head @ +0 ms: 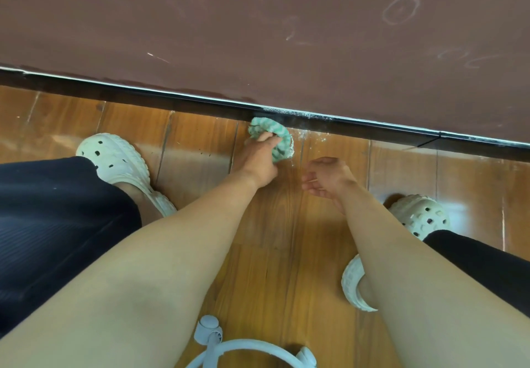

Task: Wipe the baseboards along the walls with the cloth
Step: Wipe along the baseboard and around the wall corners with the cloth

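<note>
"Cloth (pixel 284 144), what's it like from where you stand?"

"Green and white, bunched into a wad. The left grip (pixel 255 161) has its fingers curled round it, pressing it down where the wooden floor (pixel 200 149) meets the baseboard (pixel 172 102), about midway along the wall."

"And the baseboard?"

"A dark strip with a pale top edge, running left to right under the brown wall (pixel 258 23), which has chalk scribbles on it. White specks (pixel 311 138) lie on it and on the floor just right of the cloth."

"The other hand?"

"The right grip (pixel 327 179) hangs nearer, fingers loose, apart from the cloth."

"Anything in the way?"

"Cream clogs (pixel 114 158) on either side, and a pale ring frame (pixel 243 350) at the near edge."
</note>
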Tool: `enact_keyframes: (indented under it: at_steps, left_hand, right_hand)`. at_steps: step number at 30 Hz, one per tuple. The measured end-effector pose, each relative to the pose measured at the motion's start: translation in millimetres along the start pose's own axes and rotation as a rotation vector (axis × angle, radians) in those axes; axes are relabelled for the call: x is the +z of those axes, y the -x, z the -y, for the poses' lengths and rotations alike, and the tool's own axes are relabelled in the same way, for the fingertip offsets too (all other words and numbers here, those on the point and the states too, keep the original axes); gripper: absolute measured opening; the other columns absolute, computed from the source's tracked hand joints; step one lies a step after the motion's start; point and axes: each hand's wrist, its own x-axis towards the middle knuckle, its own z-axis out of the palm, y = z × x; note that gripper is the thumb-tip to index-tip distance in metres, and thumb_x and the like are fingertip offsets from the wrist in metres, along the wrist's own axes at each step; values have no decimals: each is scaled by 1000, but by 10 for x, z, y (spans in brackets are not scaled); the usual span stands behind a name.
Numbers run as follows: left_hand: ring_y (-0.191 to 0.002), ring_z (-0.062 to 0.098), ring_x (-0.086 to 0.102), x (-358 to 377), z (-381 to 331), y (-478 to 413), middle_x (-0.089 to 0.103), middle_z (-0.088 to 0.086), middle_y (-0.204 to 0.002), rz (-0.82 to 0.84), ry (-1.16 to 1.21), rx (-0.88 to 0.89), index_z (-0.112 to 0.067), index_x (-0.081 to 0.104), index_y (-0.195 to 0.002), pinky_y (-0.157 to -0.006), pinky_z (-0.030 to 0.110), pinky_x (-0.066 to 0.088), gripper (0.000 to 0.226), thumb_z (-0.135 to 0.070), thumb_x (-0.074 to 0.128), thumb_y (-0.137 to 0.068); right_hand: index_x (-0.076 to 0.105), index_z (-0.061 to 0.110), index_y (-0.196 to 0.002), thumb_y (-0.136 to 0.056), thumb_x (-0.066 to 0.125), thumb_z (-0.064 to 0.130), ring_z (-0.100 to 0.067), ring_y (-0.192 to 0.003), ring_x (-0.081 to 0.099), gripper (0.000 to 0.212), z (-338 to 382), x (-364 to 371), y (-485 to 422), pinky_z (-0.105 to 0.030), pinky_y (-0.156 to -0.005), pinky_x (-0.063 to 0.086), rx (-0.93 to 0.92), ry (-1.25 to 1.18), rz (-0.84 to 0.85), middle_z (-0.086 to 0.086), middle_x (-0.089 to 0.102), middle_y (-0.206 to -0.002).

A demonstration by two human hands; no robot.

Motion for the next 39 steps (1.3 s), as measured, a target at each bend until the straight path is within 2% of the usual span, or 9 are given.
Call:
enact_keyframes:
  at_steps: [6,11,13,16,19,22,26,36,39]
  left_hand:
    - [-129,32,50,-264,114,112,24,4,-156,-80,-46,-350,-24,33,-152,-101,39,51,77,-5,70,-86]
    - [-106,20,56,-462,-84,93,59,-4,-121,148,382,-351,-26,64,-125,-93,29,48,41,-11,60,-87]
    - [-101,19,58,-515,-175,146,64,-4,-109,144,475,-300,-26,66,-105,-91,31,47,26,-14,54,-86]
    - [-105,17,54,-594,-261,243,61,-3,-111,188,478,-219,-23,64,-110,-95,35,44,33,-8,47,-86]
    - [-104,21,53,-683,-299,325,60,1,-110,269,548,-154,-17,64,-102,-94,36,42,37,-5,51,-70]
    - [-86,18,52,-754,-291,386,57,4,-92,200,579,-120,-4,66,-98,-77,33,42,33,-7,53,-68]
    - [-68,17,48,-864,-238,451,51,-2,-75,-10,507,-136,-13,59,-79,-62,29,39,5,-9,59,-76]
    - [-93,26,63,-975,-102,551,66,2,-97,-258,204,-164,-25,52,-84,-84,38,56,15,-34,63,-82]
    - [-94,29,65,-985,-147,584,66,3,-94,-239,174,-182,-21,58,-89,-83,38,55,17,-37,60,-85]
  right_hand:
    - [61,13,-117,-101,53,20,-23,-87,75,19,-20,11,46,-36,-82,61,2,22,9,-9,74,-93]
    - [61,16,-120,-98,52,13,-20,-78,72,24,30,73,86,-32,-74,61,-40,70,23,-8,73,-94]
    - [58,22,-128,-93,52,4,-21,-93,70,40,81,73,113,-34,-85,60,-101,124,6,-5,68,-113]
    - [47,33,-142,-89,57,-6,-22,-132,50,67,184,55,248,-21,-92,45,-237,154,34,3,47,-147]
    - [53,33,-135,-84,66,-5,-24,-136,45,65,227,19,344,-22,-88,41,-284,187,109,1,46,-147]
    - [58,19,-132,-82,78,19,-20,-117,60,54,215,17,406,-24,-84,47,-289,272,119,-2,60,-132]
    - [61,13,-124,-77,82,36,-14,-89,67,57,158,7,439,-24,-69,51,-318,316,68,-1,70,-109]
    - [59,18,-136,-81,76,39,-24,-113,63,61,159,-2,478,-36,-99,50,-388,528,-24,-4,66,-125]
    - [64,17,-129,-76,77,46,-21,-104,66,61,160,-30,500,-31,-88,53,-349,482,-4,-3,69,-117]
